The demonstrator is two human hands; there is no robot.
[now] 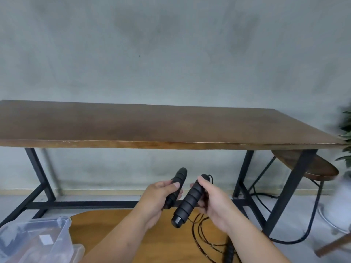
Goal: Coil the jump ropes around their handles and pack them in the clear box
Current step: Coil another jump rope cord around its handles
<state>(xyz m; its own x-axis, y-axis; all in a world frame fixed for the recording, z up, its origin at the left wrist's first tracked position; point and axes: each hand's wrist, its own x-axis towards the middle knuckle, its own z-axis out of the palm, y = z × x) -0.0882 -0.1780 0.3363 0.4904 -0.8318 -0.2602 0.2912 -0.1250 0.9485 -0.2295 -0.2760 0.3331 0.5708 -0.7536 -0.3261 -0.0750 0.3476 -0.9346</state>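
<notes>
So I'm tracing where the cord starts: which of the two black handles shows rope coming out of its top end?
The handle in the right hand, handle: thin black cord loops from its top. The left hand grips the other handle, whose top is bare.

One head-worn wide-angle view looks forward and slightly down, close over the hands, toward a long wooden surface against a grey wall farther off.
</notes>
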